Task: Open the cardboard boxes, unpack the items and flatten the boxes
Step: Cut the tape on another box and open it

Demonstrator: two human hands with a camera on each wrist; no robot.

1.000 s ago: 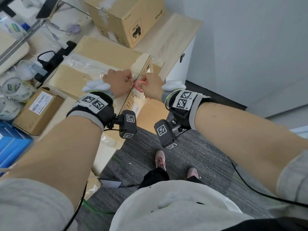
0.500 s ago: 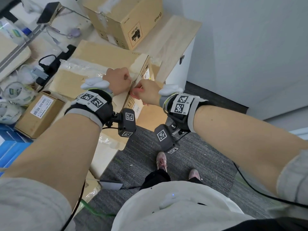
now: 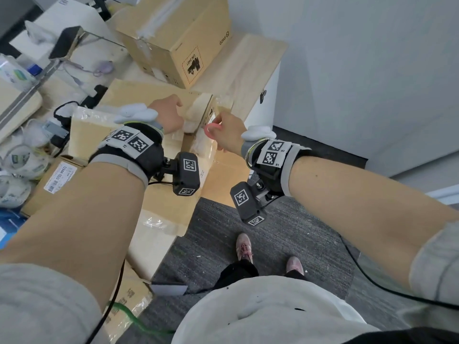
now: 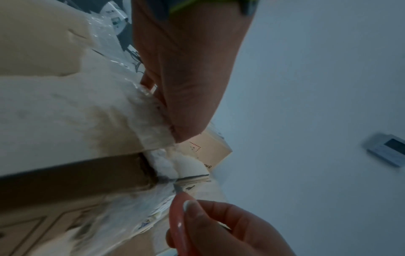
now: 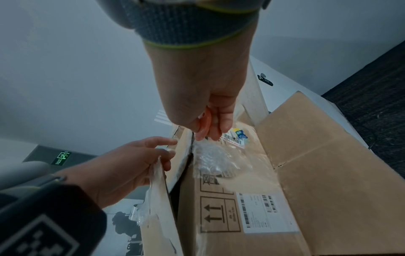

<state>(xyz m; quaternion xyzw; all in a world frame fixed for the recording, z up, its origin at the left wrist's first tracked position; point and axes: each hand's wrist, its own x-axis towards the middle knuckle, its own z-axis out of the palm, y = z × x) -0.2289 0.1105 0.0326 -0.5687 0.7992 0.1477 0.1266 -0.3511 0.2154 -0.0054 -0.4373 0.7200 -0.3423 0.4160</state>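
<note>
Pale wall and grey carpet border a crowded surface [image 3: 250,63] where the taped cardboard box [image 3: 139,95] lies. Left hand [image 3: 166,115] pinches its lifted flap edge; right hand [image 3: 227,131] holds a pink cutter [image 3: 211,129] at the seam. Cardboard looks stiff and light, tape slippery; the flap edge is probably the surest hold.

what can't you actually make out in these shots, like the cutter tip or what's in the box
- Inside of the large box: every view shows only a dark slit at the lifted flap.
- Pink cutter: head view, mostly hidden in the right hand; left wrist view blurs its tip.
- Left hand fingertips: head view, hidden over the flap edge.
- Shipping label: right wrist view, text too small.
</note>
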